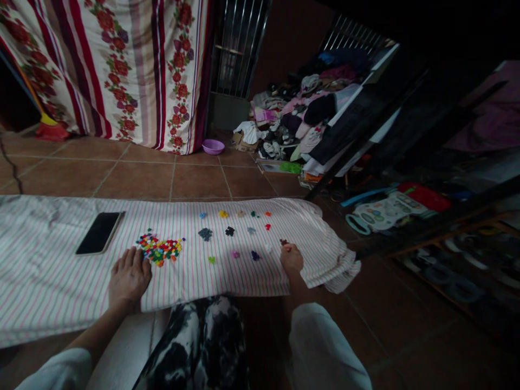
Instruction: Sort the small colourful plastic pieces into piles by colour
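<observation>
My left hand [130, 275] lies flat on the striped cloth, fingers stretched out beside a heap of mixed coloured small pieces [161, 248]. At the right, my right hand [291, 258] is closed with its fingertips at a small brown cluster [283, 241]; whatever it may hold is hidden. Between the hands sit small piles sorted by colour: grey [205, 234], black [229, 231], yellow [223, 214], dark blue [255, 255], pink [235, 254], lime green [212, 260] and red [267, 227]. A white pile [268, 247] is just left of my right hand.
A dark-screened phone [99, 233] rests on the striped cloth [49, 271] at the left. Beyond it are a floral curtain [140, 70], a purple basin [213, 146], a red broom [52, 130] and a heap of clothes [300, 114]. A dark frame bar slants at the right.
</observation>
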`<state>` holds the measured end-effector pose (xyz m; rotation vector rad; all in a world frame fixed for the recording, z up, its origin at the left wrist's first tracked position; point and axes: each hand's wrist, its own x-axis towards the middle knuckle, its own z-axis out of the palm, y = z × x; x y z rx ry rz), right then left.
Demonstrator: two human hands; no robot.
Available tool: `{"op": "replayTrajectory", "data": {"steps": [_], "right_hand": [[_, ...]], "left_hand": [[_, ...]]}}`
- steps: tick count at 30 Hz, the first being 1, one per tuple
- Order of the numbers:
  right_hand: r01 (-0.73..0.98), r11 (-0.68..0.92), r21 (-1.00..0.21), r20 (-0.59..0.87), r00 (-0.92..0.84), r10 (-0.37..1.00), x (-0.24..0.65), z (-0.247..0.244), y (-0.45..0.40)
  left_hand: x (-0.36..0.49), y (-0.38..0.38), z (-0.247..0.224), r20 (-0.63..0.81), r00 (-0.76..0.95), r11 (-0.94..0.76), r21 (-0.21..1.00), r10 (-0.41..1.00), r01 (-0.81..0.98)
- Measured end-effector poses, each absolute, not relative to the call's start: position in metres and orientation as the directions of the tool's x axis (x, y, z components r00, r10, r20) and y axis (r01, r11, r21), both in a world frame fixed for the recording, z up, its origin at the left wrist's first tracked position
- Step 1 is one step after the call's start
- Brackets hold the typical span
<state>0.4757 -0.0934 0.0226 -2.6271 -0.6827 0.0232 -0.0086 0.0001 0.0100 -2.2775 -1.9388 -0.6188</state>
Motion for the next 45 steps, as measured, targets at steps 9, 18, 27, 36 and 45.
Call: {"op": "replayTrajectory", "data": {"steps": [9, 18, 27, 36, 45], "right_hand": [[0.465, -0.724, -0.510, 0.145, 0.876, 0.460, 0.481, 0.010, -0.096], [0.518, -0.581, -0.628, 0.277, 0.846, 0.455, 0.486, -0.001, -0.106], [0.694, -0.317, -0.646, 0.515, 0.703, 0.490, 0.450, 0.020, -0.077], [0.745, 0.092, -0.661, 0.541, 0.388, 0.747, 0.317, 0.035, -0.014], [0.787, 0.168, -0.594, 0.306, 0.027, 0.952, 0.207, 0.011, 0.023]], "left_hand": [[-0.009, 0.002, 0.012, 0.344, 0.125, -0.193, 0.169, 0.931, 0.967], [-0.009, 0.003, 0.008, 0.374, 0.119, -0.196, 0.176, 0.920, 0.965], [-0.011, 0.005, 0.003, 0.379, 0.121, -0.186, 0.139, 0.917, 0.973], [-0.011, 0.004, 0.005, 0.380, 0.112, -0.193, 0.181, 0.918, 0.964], [-0.010, 0.003, 0.007, 0.394, 0.114, -0.209, 0.206, 0.912, 0.956]]}}
